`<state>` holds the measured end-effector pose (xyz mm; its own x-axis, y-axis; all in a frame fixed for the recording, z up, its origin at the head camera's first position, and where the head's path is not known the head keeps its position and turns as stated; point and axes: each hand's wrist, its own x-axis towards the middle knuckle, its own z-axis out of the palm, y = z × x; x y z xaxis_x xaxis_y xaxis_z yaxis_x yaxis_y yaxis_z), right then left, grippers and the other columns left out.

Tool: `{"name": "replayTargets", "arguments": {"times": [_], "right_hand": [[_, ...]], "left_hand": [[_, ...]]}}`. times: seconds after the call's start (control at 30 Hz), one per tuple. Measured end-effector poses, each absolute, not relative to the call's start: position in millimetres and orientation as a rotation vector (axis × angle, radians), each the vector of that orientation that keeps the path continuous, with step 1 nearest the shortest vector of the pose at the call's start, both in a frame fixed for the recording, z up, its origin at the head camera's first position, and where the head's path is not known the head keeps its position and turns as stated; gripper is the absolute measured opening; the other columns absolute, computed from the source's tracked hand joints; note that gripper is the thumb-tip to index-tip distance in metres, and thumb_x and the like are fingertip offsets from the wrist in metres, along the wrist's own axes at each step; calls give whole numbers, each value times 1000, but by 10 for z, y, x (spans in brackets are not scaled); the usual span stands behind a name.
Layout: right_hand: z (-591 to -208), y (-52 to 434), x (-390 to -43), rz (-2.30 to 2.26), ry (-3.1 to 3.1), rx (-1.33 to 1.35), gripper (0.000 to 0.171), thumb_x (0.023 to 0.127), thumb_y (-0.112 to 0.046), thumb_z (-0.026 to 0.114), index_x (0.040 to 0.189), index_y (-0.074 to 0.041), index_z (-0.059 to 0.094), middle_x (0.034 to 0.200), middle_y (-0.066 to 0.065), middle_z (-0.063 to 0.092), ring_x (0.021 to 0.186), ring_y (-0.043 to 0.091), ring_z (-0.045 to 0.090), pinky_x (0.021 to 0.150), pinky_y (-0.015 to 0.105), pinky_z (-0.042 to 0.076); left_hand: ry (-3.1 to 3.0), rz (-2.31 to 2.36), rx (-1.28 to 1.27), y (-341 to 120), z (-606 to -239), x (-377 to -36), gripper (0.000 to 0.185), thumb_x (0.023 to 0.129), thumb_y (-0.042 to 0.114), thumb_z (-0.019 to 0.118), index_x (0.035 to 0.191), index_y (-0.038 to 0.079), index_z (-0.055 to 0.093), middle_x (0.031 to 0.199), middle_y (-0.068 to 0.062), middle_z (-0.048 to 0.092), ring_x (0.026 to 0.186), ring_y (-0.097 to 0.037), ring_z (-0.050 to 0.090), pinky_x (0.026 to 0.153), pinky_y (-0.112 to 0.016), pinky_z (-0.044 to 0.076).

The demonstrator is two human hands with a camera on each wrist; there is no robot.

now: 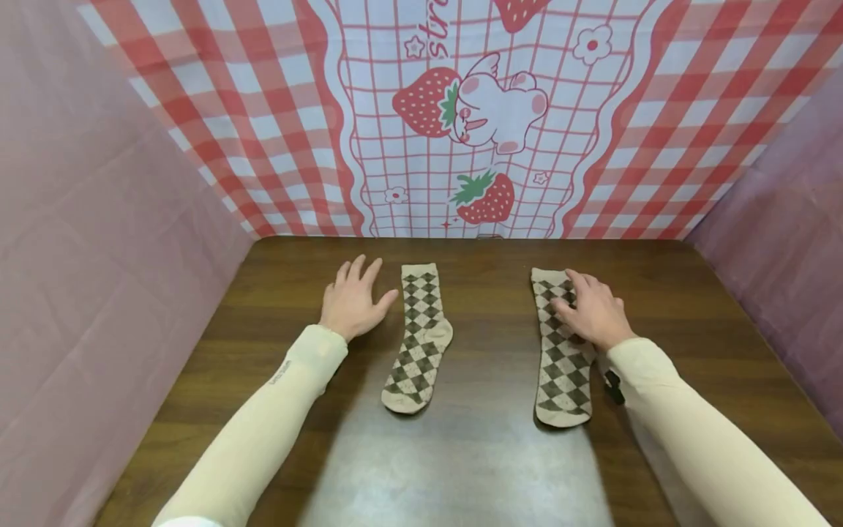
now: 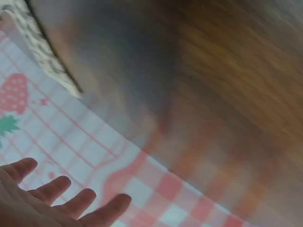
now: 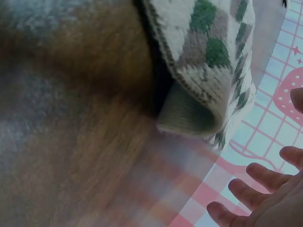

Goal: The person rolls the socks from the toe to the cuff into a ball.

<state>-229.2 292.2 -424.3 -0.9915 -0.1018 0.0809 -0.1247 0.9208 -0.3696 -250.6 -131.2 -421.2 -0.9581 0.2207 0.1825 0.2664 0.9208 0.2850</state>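
Two beige socks with a dark green and cream diamond pattern lie lengthwise on the table. My left hand [image 1: 353, 301] is just left of one sock [image 1: 418, 344], its fingers spread and the thumb pointing toward the cuff. In the left wrist view, the fingers [image 2: 78, 201] are extended and hold nothing. My right hand [image 1: 596, 311] hovers over the upper right side of the other sock [image 1: 563, 380], covering part of its leg. In the right wrist view, this sock [image 3: 208, 52] shows a folded edge, and the right fingers [image 3: 255, 179] are extended apart from it.
The brown wooden table [image 1: 487, 307] has a bright reflection toward the front. A red and white checked cloth [image 1: 270, 110] with strawberry prints hangs at the back. Pale pinkish cloth walls [image 1: 99, 256] close off both sides.
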Motion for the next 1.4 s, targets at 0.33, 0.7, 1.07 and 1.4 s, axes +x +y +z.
{"name": "replayTargets", "arguments": {"times": [0.33, 0.7, 1.07, 1.4], "right_hand": [[-4212, 2966, -2336, 627, -3015, 168, 65, 98, -21, 56, 148, 10, 29, 143, 38, 34, 128, 57, 32, 100, 70, 27], [-4193, 3021, -2418, 750, -3064, 111, 69, 99, -20, 55, 150, 13, 22, 146, 39, 31, 133, 54, 31, 104, 65, 28], [-4130, 3146, -2482, 1199, -3005, -210, 68, 102, -29, 46, 148, 15, 23, 143, 40, 35, 132, 51, 37, 104, 59, 34], [-4183, 3216, -2540, 1720, -2743, -460, 58, 105, -17, 41, 149, 15, 23, 149, 34, 33, 136, 43, 37, 107, 49, 36]], "left_hand": [[-2855, -519, -552, -855, -4073, -2276, 71, 96, 56, 49, 156, 21, 33, 157, -14, 30, 140, -38, 32, 95, -61, 43], [-2855, -586, -726, -324, -4092, -1949, 71, 96, 59, 46, 156, 22, 33, 155, -12, 34, 136, -35, 41, 92, -56, 47], [-2945, -918, -784, 183, -4203, -1576, 72, 96, 56, 51, 155, 20, 34, 152, -11, 40, 133, -33, 45, 103, -49, 40], [-2979, -1620, -517, 507, -4310, -1321, 72, 94, 53, 58, 153, 16, 38, 145, -6, 50, 130, -24, 49, 104, -42, 40]]}}
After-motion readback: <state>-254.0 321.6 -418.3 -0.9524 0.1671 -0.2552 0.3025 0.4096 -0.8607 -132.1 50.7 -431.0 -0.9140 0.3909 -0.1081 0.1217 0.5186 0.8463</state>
